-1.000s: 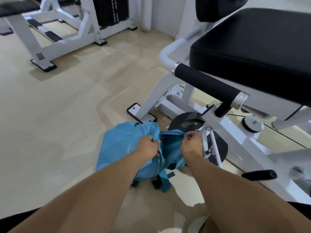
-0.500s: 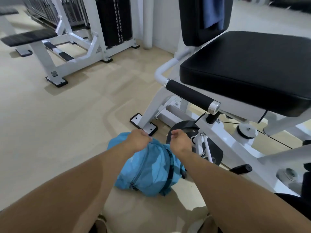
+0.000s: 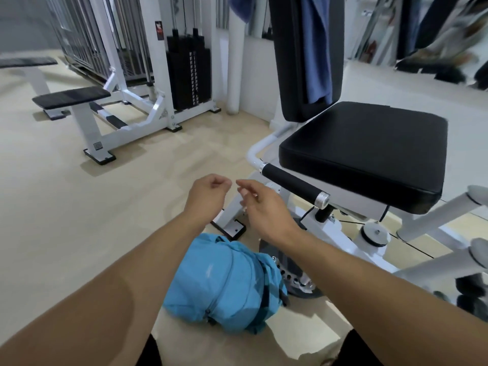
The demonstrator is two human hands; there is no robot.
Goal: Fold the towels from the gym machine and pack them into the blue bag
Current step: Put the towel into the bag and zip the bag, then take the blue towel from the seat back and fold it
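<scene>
The blue bag [image 3: 224,283] lies bulging on the floor between my forearms, beside the base of the gym machine. A blue towel [image 3: 315,48] hangs down the front of the machine's black backrest [image 3: 290,75], above the black seat [image 3: 369,151]. Another dark blue cloth [image 3: 240,7] hangs at the top edge. My left hand [image 3: 208,192] is raised above the bag with its fingers curled and holds nothing. My right hand [image 3: 260,204] hovers next to it with relaxed fingers, also holding nothing. Neither hand touches the bag or a towel.
A padded black handle bar [image 3: 293,184] sticks out under the seat toward my right hand. The machine's white frame and foot plate [image 3: 232,229] stand just past the bag. A weight-stack machine [image 3: 188,70] and a bench [image 3: 71,97] stand at the back left on beige floor.
Both hands have let go of the blue bag and risen above it. The view has tilted up, so the backrest and its towel now show.
</scene>
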